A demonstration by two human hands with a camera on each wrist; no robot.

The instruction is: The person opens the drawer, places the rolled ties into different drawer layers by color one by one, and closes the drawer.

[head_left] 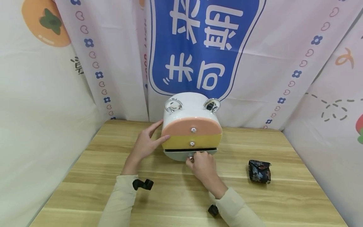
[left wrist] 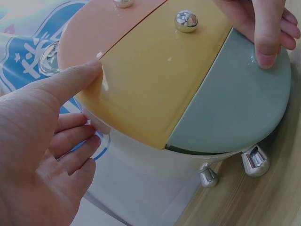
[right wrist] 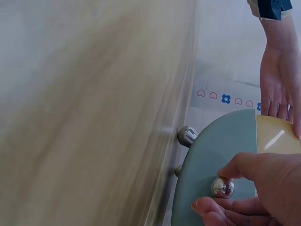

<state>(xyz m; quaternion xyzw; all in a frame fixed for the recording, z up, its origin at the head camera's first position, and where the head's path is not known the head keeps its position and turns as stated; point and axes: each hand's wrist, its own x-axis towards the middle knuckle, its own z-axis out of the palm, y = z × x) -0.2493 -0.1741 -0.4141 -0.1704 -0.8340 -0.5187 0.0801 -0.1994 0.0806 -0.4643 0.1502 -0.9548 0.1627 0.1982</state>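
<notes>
A small rounded storage box (head_left: 186, 105) with a white shell stands on the table, its front split into an orange drawer (head_left: 181, 126), a yellow drawer (head_left: 177, 143) and a grey-green drawer (right wrist: 221, 146). The green drawer sits slightly pulled out, a dark gap showing above it. My right hand (head_left: 202, 165) pinches that drawer's round silver knob (right wrist: 223, 187) between thumb and fingers. At the box's left side is my left hand (head_left: 144, 143), its thumb touching the front edge by the yellow drawer and its relaxed fingers along the shell.
To the right on the wooden table (head_left: 283, 205) lies a dark patterned pouch (head_left: 259, 171). Two silver ring-shaped ornaments, the left ring (head_left: 173, 105) and the right ring (head_left: 212, 105), top the box. A printed curtain (head_left: 249, 85) hangs close behind it.
</notes>
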